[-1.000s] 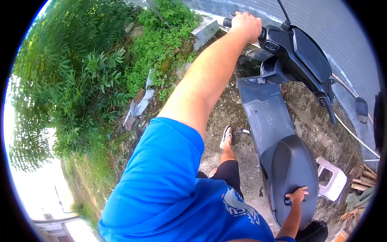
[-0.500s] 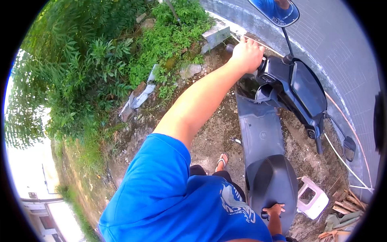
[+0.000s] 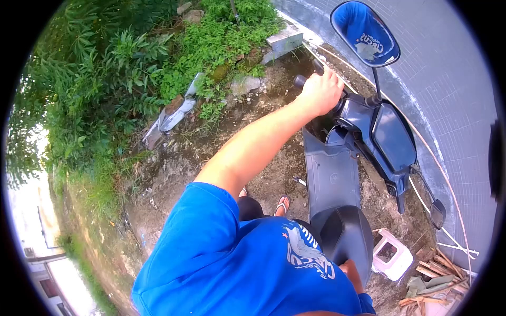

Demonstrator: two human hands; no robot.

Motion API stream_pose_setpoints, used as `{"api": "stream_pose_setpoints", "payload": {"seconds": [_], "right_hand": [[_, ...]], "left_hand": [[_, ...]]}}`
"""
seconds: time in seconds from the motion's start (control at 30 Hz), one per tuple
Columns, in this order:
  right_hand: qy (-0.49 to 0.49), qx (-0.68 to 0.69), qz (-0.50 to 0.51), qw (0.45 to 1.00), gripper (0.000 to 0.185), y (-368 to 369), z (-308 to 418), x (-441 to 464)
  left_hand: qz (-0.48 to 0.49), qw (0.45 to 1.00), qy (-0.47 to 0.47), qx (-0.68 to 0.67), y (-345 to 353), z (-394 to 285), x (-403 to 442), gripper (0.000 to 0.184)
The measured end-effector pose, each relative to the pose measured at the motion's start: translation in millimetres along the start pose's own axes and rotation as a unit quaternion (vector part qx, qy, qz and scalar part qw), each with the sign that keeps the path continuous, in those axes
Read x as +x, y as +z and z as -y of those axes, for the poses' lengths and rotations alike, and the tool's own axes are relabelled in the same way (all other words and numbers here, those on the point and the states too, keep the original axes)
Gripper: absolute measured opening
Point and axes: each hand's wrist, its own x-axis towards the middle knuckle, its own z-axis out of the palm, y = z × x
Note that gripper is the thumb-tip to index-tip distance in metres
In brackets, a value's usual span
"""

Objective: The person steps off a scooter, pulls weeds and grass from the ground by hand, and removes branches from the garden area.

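My left hand (image 3: 322, 92) is wrapped around a handlebar grip of a dark scooter, with the black end of the grip (image 3: 300, 81) sticking out past it. The scooter's front panel (image 3: 394, 134) and handlebar are turned at an angle. Below them lies the grey floorboard (image 3: 333, 176), then the black seat (image 3: 345, 231). My right hand (image 3: 349, 267) is low beside the seat; the blue shirt covers part of it and its fingers are hidden. A round-edged mirror (image 3: 365, 34) rises from the handlebar and reflects the blue shirt; a second mirror (image 3: 437, 214) is at the far side.
A pale plastic stool (image 3: 403, 260) lies on its side right of the seat, near scrap wood (image 3: 440, 271). A curved low wall edge (image 3: 421, 100) and thin pipes border the scooter. Broken concrete (image 3: 179, 116) and green plants (image 3: 126, 73) are at left.
My right hand has left its flat, spread position on the seat and moved to the seat's near side, partly out of sight. My left hand stays on the grip. The view has shifted slightly.
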Motion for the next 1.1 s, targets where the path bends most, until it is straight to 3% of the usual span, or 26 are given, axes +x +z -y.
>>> {"api": "stream_pose_setpoints", "payload": {"seconds": [0.07, 0.13, 0.23, 0.3, 0.37, 0.43, 0.5, 0.57, 0.63, 0.7, 0.73, 0.77, 0.8, 0.83, 0.9, 0.93, 0.97, 1.03, 1.07, 1.1], "right_hand": [[0.028, 0.059, -0.073, 0.995, 0.065, -50.6, 57.6, -40.9], [-0.074, 0.057, -0.195, 0.976, 0.046, -65.6, 104.1, -34.6], [-0.147, 0.160, -0.238, 0.947, 0.043, -126.4, 211.0, -66.8], [-0.270, 0.168, -0.326, 0.890, 0.050, -148.9, 273.2, -50.1], [-0.273, 0.285, -0.297, 0.869, 0.051, -193.3, 347.8, -102.3], [-0.317, 0.395, -0.274, 0.817, 0.052, -223.1, 409.5, -131.8], [-0.327, 0.409, -0.273, 0.807, 0.048, -252.5, 461.0, -178.0], [-0.397, 0.491, -0.262, 0.729, 0.043, -262.8, 504.3, -203.7], [-0.448, 0.563, -0.228, 0.656, 0.040, -267.7, 540.8, -208.3], [-0.488, 0.552, -0.198, 0.646, 0.044, -295.8, 572.1, -250.2], [-0.484, 0.519, -0.207, 0.674, 0.047, -300.1, 589.6, -244.3], [-0.481, 0.485, -0.215, 0.698, 0.050, -307.3, 610.3, -237.7], [-0.510, 0.454, -0.220, 0.697, 0.051, -313.9, 633.0, -244.0], [-0.560, 0.453, -0.234, 0.653, 0.049, -314.2, 660.7, -243.9], [-0.600, 0.412, -0.209, 0.653, 0.042, -317.9, 703.1, -251.6], [-0.593, 0.410, -0.179, 0.670, 0.042, -320.3, 719.6, -264.0], [-0.611, 0.447, -0.130, 0.641, 0.042, -319.7, 738.3, -264.6], [-0.598, 0.546, -0.002, 0.587, 0.044, -324.2, 770.3, -264.7], [-0.581, 0.571, 0.055, 0.577, 0.047, -333.1, 775.2, -265.3], [-0.573, 0.552, 0.043, 0.604, 0.048, -341.8, 780.9, -257.7]], "left_hand": [[-0.035, 0.999, 0.007, -0.003, 6.6, 0.6, -3.2, 0.043], [-0.064, 0.998, 0.018, -0.011, 9.8, 3.4, -5.6, 0.044], [-0.127, 0.988, 0.063, -0.065, 9.9, 10.7, -4.3, 0.050], [-0.022, 0.973, 0.140, -0.180, -28.9, 27.3, -11.3, 0.061], [-0.114, 0.936, 0.207, -0.262, -15.6, 37.8, -19.5, 0.060], [-0.197, 0.890, 0.198, -0.361, -23.4, 52.4, -45.7, 0.061], [-0.243, 0.864, 0.159, -0.412, -25.8, 70.2, -78.5, 0.057], [-0.273, 0.845, 0.104, -0.447, -19.2, 91.8, -114.9, 0.053], [-0.228, 0.855, 0.002, -0.466, -0.8, 114.0, -156.0, 0.050], [-0.109, 0.836, -0.160, -0.513, 32.6, 125.8, -190.1, 0.060], [-0.004, 0.764, -0.251, -0.595, 65.0, 132.8, -204.4, 0.066], [0.107, 0.570, -0.380, -0.721, 56.9, 146.7, -207.6, 0.080], [0.122, 0.437, -0.413, -0.790, 66.0, 156.2, -217.4, 0.077], [0.134, 0.296, -0.435, -0.840, 79.2, 166.0, -225.5, 0.075], [0.074, 0.274, -0.404, -0.870, 91.8, 183.8, -235.1, 0.068], [0.034, 0.311, -0.405, -0.859, 89.6, 194.2, -233.0, 0.054], [0.022, 0.328, -0.426, -0.843, 96.7, 207.2, -236.0, 0.068], [-0.010, 0.356, -0.482, -0.800, 93.5, 224.5, -230.6, 0.068], [-0.016, 0.366, -0.493, -0.789, 94.4, 231.7, -228.0, 0.068], [0.008, 0.359, -0.494, -0.792, 101.3, 239.0, -226.7, 0.065]]}}
